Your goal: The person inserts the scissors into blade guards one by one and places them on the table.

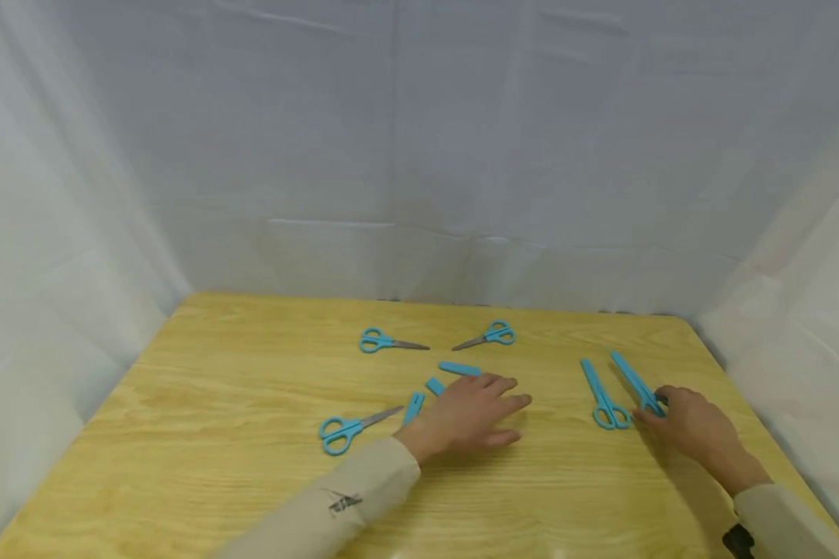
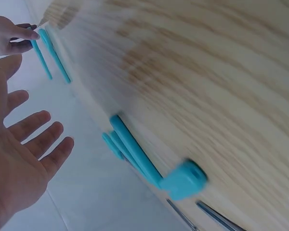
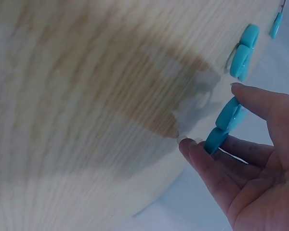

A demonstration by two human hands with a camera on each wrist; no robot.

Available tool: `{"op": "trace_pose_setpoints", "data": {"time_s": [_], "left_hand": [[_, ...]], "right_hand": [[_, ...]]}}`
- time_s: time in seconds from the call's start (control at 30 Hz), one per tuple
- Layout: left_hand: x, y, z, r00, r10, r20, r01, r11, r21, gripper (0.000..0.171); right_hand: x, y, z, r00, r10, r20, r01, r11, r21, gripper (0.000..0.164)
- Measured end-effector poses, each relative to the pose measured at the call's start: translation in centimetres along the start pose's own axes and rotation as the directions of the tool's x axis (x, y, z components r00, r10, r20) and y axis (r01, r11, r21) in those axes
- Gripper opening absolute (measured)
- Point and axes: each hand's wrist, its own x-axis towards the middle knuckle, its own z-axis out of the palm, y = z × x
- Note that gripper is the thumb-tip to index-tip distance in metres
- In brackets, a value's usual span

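Observation:
My left hand [image 1: 471, 411] hovers over the middle of the table with its fingers spread, holding nothing. Beside and partly beneath it lie three loose blue blade covers: a far one [image 1: 459, 368], a middle one [image 1: 433, 385] and a near one [image 1: 414, 406]. At the right, my right hand [image 1: 695, 431] pinches the blue handles of a pair of scissors [image 3: 226, 120] between thumb and fingers. A blue cover hides those blades. Just left of it is a second pair of covered scissors [image 1: 604, 394], lying roughly parallel.
Three pairs of scissors lie with bare blades: one at the back left [image 1: 384, 341], another at the back right [image 1: 492, 334], and a third nearer the front [image 1: 349, 429]. White sheeting [image 1: 419, 155] encloses the wooden table [image 1: 217, 373] at the back and sides.

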Motion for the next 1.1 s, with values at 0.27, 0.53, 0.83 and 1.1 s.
{"op": "trace_pose_setpoints", "data": {"time_s": [0.27, 0.53, 0.83, 1.1], "left_hand": [[1.1, 1.5, 0.1, 0.999, 0.051, 0.014, -0.052, 0.998, 0.040, 0.052], [1.3, 2.2, 0.4, 0.996, 0.056, 0.068, -0.056, 0.998, 0.002, 0.052], [0.9, 2.0, 0.5, 0.997, 0.048, 0.060, -0.050, 0.998, 0.023, 0.052], [0.3, 1.2, 0.1, 0.998, 0.007, 0.067, -0.005, 1.000, -0.023, 0.051]], "right_hand": [[-0.8, 0.0, 0.0, 0.998, 0.061, 0.032, -0.060, 0.998, -0.032, 0.066], [-1.4, -0.1, 0.6, 0.999, 0.044, 0.013, -0.044, 0.998, -0.048, 0.045], [-1.5, 0.3, 0.7, 1.000, 0.029, -0.003, -0.029, 0.996, -0.079, 0.063], [-1.4, 0.3, 0.3, 0.998, 0.046, 0.037, -0.043, 0.996, -0.079, 0.073]]}}
